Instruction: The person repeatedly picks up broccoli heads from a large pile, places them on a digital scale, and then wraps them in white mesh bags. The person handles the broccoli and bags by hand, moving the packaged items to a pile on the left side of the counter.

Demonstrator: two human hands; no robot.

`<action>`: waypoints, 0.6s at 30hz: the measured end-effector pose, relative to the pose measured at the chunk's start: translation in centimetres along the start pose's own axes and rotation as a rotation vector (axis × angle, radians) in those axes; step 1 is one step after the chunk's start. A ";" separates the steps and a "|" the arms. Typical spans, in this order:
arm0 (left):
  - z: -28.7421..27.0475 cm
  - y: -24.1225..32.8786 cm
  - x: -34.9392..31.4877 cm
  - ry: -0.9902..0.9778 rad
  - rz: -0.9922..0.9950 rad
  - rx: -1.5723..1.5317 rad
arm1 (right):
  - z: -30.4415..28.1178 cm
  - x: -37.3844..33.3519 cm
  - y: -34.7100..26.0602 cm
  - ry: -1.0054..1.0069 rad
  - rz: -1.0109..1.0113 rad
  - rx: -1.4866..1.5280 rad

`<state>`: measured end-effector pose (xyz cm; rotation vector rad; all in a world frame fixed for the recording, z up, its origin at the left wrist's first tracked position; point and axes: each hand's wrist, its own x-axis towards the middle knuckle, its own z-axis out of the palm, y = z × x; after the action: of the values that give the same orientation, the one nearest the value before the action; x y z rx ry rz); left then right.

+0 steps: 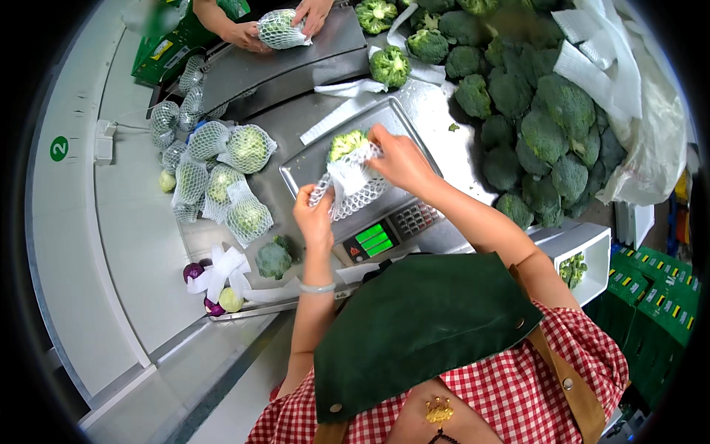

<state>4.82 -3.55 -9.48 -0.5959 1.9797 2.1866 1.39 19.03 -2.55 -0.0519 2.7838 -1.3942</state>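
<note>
Grn apron (414, 325) below, forearms (473, 214) converging, L/R fingers (377, 135) pinching net (360, 197).

Green boxes (654, 325) stacked at right, white bin (601, 268), translucent plastic sheeting (651, 140), round green wall sign (58, 149), 2 purple vegetables (193, 272)

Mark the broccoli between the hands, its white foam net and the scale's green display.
Broccoli (345, 144): head view, its exposed upper part.
White foam net (353, 182): head view, its middle.
Green display (373, 240): head view, the middle of its lit panel.
</note>
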 end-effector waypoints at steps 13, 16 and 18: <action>5.4 4.1 3.5 -0.431 -0.074 -0.805 | -0.6 -0.6 -3.5 0.108 -0.140 -0.074; 4.1 4.5 -0.2 -0.585 -0.298 -0.867 | -2.6 -2.0 -4.9 0.033 -0.112 -0.211; 2.8 3.5 -2.1 -0.436 -0.342 -0.727 | -3.2 -1.5 -3.3 -0.126 0.214 0.332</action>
<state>4.98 -0.92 -5.29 -0.4254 0.7856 2.4850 2.85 19.73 2.04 0.1550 2.3436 -1.7033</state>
